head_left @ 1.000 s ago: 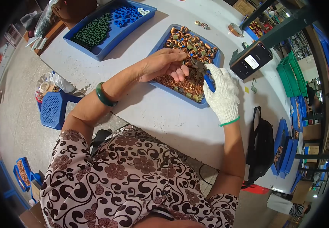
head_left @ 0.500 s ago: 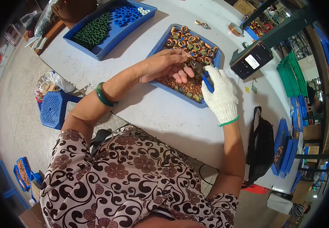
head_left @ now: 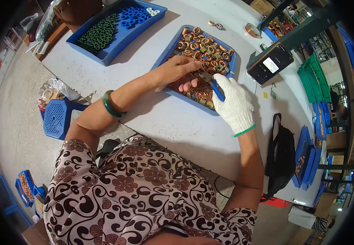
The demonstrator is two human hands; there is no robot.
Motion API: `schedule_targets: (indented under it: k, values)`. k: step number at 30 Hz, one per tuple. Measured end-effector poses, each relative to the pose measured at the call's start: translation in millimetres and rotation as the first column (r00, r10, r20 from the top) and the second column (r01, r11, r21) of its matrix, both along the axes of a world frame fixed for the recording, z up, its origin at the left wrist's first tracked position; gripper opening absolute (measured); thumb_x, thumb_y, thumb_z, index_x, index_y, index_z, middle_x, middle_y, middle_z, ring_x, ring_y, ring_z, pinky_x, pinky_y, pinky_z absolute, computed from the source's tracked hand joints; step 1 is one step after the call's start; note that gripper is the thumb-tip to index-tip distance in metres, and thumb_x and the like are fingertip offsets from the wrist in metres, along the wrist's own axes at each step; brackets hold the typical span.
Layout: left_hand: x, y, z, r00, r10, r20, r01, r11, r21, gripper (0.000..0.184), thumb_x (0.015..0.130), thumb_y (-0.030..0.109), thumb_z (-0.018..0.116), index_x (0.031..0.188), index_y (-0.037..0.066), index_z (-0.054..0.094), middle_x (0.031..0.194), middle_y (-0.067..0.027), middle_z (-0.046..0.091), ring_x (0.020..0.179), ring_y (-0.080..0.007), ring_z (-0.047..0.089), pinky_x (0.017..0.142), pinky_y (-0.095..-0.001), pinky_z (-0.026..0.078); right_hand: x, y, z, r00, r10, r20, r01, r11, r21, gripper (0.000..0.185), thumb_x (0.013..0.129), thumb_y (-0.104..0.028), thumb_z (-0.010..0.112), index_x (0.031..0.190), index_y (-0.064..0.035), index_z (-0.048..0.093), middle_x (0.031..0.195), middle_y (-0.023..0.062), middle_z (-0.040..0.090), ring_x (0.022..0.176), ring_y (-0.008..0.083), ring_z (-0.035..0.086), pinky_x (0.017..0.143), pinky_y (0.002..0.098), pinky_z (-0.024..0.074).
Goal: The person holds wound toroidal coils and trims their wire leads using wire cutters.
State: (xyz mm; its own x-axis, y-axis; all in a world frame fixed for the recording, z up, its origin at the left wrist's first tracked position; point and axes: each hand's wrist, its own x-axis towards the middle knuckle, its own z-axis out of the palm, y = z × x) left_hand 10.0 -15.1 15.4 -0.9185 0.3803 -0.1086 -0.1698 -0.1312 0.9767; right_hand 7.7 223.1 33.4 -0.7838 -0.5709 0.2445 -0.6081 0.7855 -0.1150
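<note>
My bare left hand (head_left: 178,72) is closed, thumb and fingers pinched on a small copper coil that the fingers mostly hide. My right hand (head_left: 235,102), in a white knitted glove with a green cuff, is wrapped round blue-handled pliers (head_left: 218,90). Their metal jaws point up and left, to the left fingertips. Both hands are over a blue tray (head_left: 235,68). Wound copper coils (head_left: 207,48) fill its far part, and loose copper wire bits (head_left: 180,86) lie in the near part.
At the back left stands a blue tray (head_left: 106,61) of green, blue and white rings. A phone (head_left: 270,64) leans on a stand at the right, near a roll of tape (head_left: 252,30). A black bag (head_left: 280,157) hangs at the table's right edge; a blue stool (head_left: 57,118) stands left.
The pliers and my right hand have shifted slightly left and down. My left hand has turned a little, its lower fingers curling further in.
</note>
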Motion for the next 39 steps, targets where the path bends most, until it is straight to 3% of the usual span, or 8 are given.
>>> schedule_targets:
  k: [5,8,14,18,20,26,32,39]
  values:
    - [1.3,2.0,-0.4,1.0,0.029,-0.011,-0.029,0.998,-0.047,0.044,0.107,0.041,0.048,0.12,0.0,0.058,0.078,-0.0052,0.063,0.054,-0.0088,0.053,0.05,-0.0229,0.046,-0.3,-0.9,-2.8,1.0,-0.009,-0.011,0.009,1.0,0.003,0.044,0.086,-0.025,0.068,0.128,-0.0182,0.057,0.101,0.0152,0.065,0.089,0.0374,0.068,0.076,0.0519,0.055]
    - [-3.6,-0.7,-6.5,0.999,-0.017,-0.049,0.014,0.997,-0.073,0.048,0.107,0.044,0.048,0.128,0.002,0.057,0.084,-0.0042,0.063,0.064,-0.0079,0.054,0.059,-0.0227,0.047,-0.7,-1.4,-0.9,0.999,-0.018,-0.029,0.018,1.0,0.011,0.042,0.085,-0.026,0.068,0.126,-0.0182,0.058,0.098,0.0149,0.064,0.089,0.037,0.068,0.075,0.052,0.0547]
    - [-4.9,-1.7,-13.5,0.991,-0.018,-0.129,0.022,0.999,0.032,0.049,0.107,0.043,0.046,0.147,0.014,0.048,0.097,-0.002,0.059,0.081,-0.0101,0.051,0.074,-0.0263,0.045,-5.1,5.9,1.4,0.998,-0.039,-0.057,0.04,0.999,0.006,0.04,0.085,-0.025,0.068,0.123,-0.0194,0.057,0.096,0.0133,0.061,0.09,0.0365,0.066,0.073,0.0517,0.0539]
    - [-10.4,-7.5,-17.7,0.936,-0.023,-0.352,-0.018,0.993,-0.113,0.048,0.108,0.038,0.048,0.15,0.015,0.045,0.096,-0.0018,0.06,0.083,-0.0109,0.053,0.077,-0.0282,0.047,-1.5,1.5,13.6,0.991,-0.13,-0.033,0.132,0.989,0.06,0.044,0.084,-0.024,0.07,0.126,-0.02,0.056,0.103,0.0126,0.06,0.098,0.0343,0.065,0.079,0.0517,0.0528]
    - [-10.3,-6.7,-16.8,0.883,-0.031,-0.468,-0.068,0.979,-0.193,0.049,0.107,0.037,0.049,0.15,0.014,0.044,0.099,-0.0019,0.062,0.085,-0.0107,0.054,0.079,-0.0286,0.048,-4.7,5.5,8.2,0.992,-0.096,-0.081,0.097,0.995,0.02,0.047,0.083,-0.023,0.071,0.128,-0.0203,0.055,0.104,0.0121,0.06,0.1,0.0339,0.064,0.081,0.0509,0.0521]
    - [-11.3,-4.8,-19.7,0.924,0.01,-0.383,-0.077,0.984,-0.161,0.049,0.106,0.038,0.051,0.146,0.009,0.047,0.11,-0.0032,0.066,0.085,-0.0108,0.057,0.081,-0.0288,0.051,-3.5,5.3,12.6,0.985,-0.021,-0.17,0.014,0.999,-0.04,0.05,0.083,-0.02,0.071,0.13,-0.0204,0.055,0.105,0.0107,0.059,0.102,0.0334,0.062,0.084,0.0495,0.0511]
    - [-7.7,-2.7,-13.8,0.937,0.036,-0.347,-0.104,0.978,-0.179,0.049,0.106,0.037,0.053,0.143,0.006,0.049,0.107,-0.0034,0.066,0.087,-0.0113,0.061,0.084,-0.0287,0.053,-1.8,3.8,12.9,0.989,-0.016,-0.148,0.01,0.999,-0.043,0.05,0.082,-0.02,0.072,0.129,-0.0202,0.055,0.105,0.0105,0.059,0.101,0.0332,0.063,0.084,0.0498,0.0511]
    - [-10.2,-4.2,-17.8,0.902,-0.01,-0.431,-0.092,0.972,-0.215,0.047,0.106,0.035,0.052,0.142,0.005,0.051,0.102,-0.0018,0.064,0.086,-0.0104,0.06,0.083,-0.0277,0.052,-3.1,4.5,8.4,0.995,-0.011,-0.097,0.003,0.997,-0.083,0.05,0.082,-0.021,0.072,0.129,-0.0201,0.055,0.104,0.0109,0.059,0.099,0.0341,0.063,0.084,0.0505,0.051]
